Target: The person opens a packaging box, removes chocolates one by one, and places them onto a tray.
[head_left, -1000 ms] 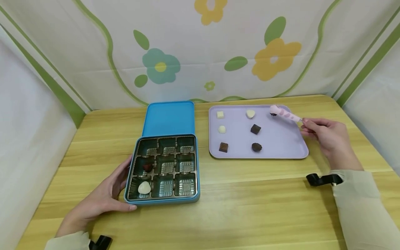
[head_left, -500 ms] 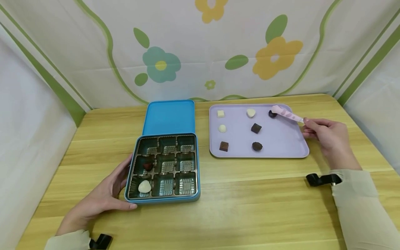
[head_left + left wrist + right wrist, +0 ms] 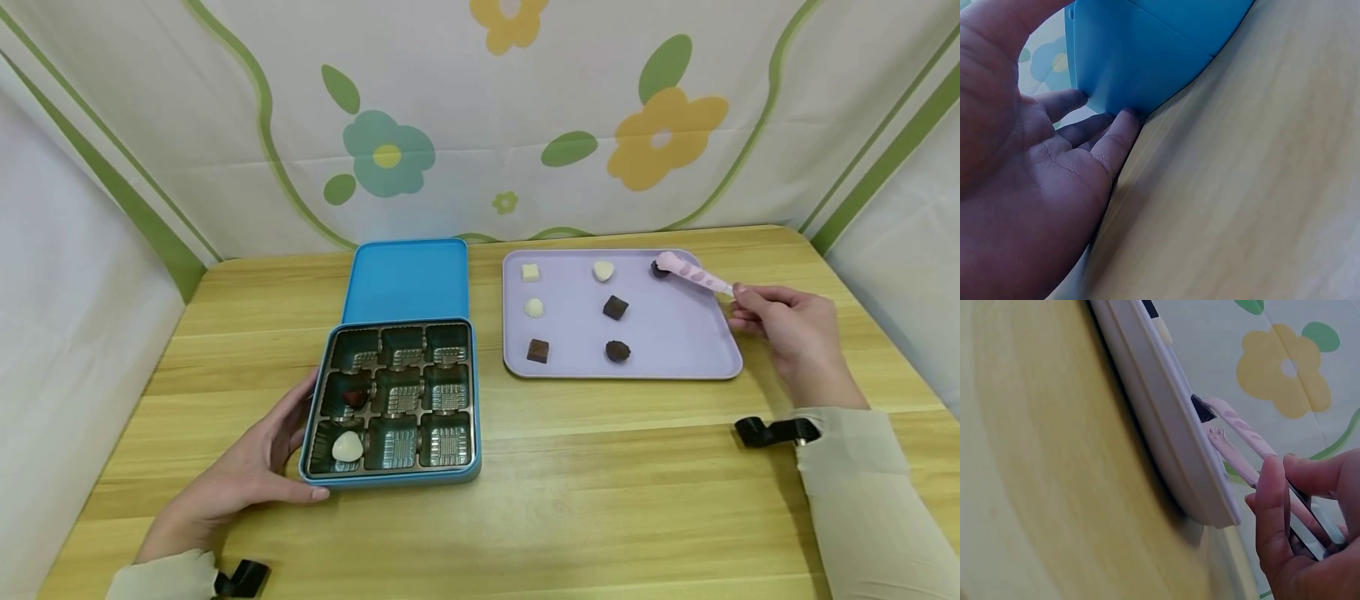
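My right hand (image 3: 798,333) holds a pair of tongs (image 3: 697,274) with pink, paw-like tips, pinched between thumb and fingers. In the right wrist view the two tips lie apart, beside a dark chocolate (image 3: 1202,409) at the lilac tray's far right; whether both touch it is unclear. My left hand (image 3: 251,471) holds the near left corner of a blue tin (image 3: 474,467), thumb in front and fingertips on the side. Inside, a divided liner carries a white chocolate (image 3: 347,447) in the near left compartment and a reddish-brown chocolate (image 3: 355,398) in the one behind it.
On the lilac tray (image 3: 697,350) lie several more chocolates, white ones such as the heart-like piece (image 3: 603,271) and dark ones such as the square piece (image 3: 615,307). The blue lid (image 3: 408,279) lies behind the tin. A flowered cloth (image 3: 487,108) rises at the table's back.
The tongs' tips first covered most of the dark chocolate, then showed more of it. Tips and chocolate now sit slightly farther right. My left hand and the tin have stayed put.
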`<state>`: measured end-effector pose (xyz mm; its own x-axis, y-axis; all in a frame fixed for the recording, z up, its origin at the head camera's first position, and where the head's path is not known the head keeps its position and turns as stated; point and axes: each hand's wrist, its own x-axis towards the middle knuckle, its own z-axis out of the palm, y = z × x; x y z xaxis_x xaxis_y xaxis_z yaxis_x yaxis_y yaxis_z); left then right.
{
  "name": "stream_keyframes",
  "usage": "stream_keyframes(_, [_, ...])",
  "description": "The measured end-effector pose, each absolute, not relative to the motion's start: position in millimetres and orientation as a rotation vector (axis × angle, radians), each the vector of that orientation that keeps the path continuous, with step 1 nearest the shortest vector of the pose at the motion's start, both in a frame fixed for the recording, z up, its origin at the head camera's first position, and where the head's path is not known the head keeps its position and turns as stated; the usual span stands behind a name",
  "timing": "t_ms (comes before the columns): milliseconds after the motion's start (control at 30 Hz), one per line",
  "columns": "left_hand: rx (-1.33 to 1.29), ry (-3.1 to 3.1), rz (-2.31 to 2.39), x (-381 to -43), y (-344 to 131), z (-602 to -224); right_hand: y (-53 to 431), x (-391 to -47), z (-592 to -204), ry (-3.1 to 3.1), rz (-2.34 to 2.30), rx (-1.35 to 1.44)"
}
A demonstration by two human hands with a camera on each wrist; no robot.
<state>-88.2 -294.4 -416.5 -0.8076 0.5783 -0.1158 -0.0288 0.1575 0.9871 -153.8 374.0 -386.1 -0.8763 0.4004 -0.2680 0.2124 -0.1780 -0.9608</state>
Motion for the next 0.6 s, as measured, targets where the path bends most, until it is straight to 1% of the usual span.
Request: stream_keyframes(600, [0.513,1.97,1.695,-88.4,-293.8,-415.7,375.8,-151.2,-383.8,-1.943,2.197,-0.778])
